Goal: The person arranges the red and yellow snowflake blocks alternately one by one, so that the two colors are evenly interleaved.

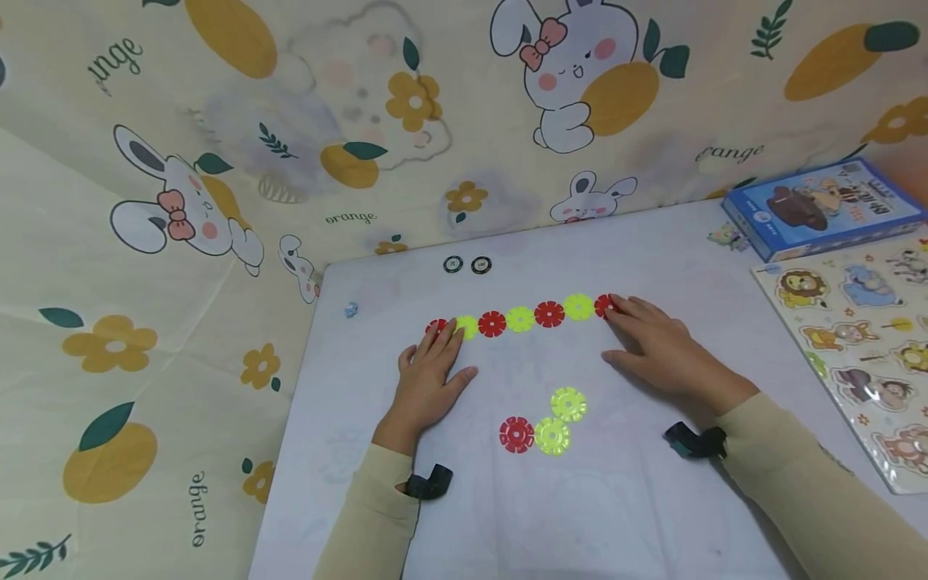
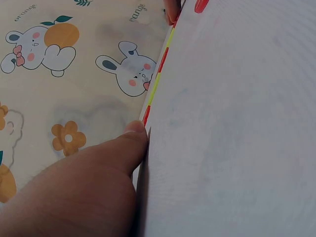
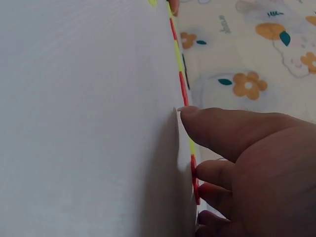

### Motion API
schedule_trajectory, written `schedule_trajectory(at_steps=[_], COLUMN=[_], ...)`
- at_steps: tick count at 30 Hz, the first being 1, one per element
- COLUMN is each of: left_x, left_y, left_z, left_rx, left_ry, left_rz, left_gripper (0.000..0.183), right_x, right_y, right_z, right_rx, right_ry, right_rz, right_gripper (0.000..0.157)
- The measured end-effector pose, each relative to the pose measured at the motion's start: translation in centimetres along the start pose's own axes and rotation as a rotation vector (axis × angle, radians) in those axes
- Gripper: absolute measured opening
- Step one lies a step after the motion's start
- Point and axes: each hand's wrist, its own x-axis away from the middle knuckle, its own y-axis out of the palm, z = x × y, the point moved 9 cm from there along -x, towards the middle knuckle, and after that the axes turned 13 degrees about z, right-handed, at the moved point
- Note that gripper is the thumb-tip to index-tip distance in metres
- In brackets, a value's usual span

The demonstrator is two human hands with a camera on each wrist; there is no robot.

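A row of red and yellow-green slotted plastic discs (image 1: 519, 319) runs across the white table, the colours alternating. My left hand (image 1: 428, 385) lies with extended fingers over the left end, touching the red end disc (image 1: 433, 326) and the edge of the yellow-green one beside it. At the other end, fingertips of my right hand (image 1: 663, 350) rest on the last red disc (image 1: 602, 306). Both thumbs stand apart from the row. Nearer to me lie a red disc (image 1: 516, 435) and two yellow-green discs (image 1: 553, 436), touching or nearly so. The left wrist view shows the row (image 2: 157, 81) edge-on.
Two dark round chips (image 1: 467, 264) and a small blue piece (image 1: 351, 309) lie toward the back. On the right are a blue box (image 1: 826, 205) and a sheet of animal figures (image 1: 863, 354). A patterned cloth (image 1: 435, 97) hangs behind the table (image 1: 623, 499).
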Motion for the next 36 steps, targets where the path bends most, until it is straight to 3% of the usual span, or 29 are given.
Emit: schedule_trajectory(at_steps=[14,24,28,31,33,36], left_x=[0.0,0.0,0.0,0.0,0.0,0.0], left_y=[0.1,0.0,0.0,0.1,0.1,0.1], left_z=[0.0,0.0,0.0,0.0,0.0,0.0], left_rx=[0.001,0.002,0.0,-0.002,-0.003,-0.007], left_ry=[0.006,0.004,0.003,0.002,0.001,-0.002], left_rz=[0.0,0.008,0.008,0.007,0.005,0.003], left_gripper=[0.073,0.073,0.074,0.074,0.074,0.074], right_x=[-0.2,-0.1,0.1,0.5,1.1,2.1], right_y=[0.5,0.1,-0.9,-1.6,-1.4,-0.4], right_z=[0.4,0.0,-0.3,-0.8,-1.3,-2.4], right_rx=[0.047,-0.013,-0.115,-0.297,-0.427,-0.584], right_ry=[-0.004,0.001,0.002,0.016,0.036,0.062], right_rz=[-0.012,-0.001,0.073,0.134,0.127,0.047], right_gripper=[0.088,0.086,0.079,0.07,0.065,0.062])
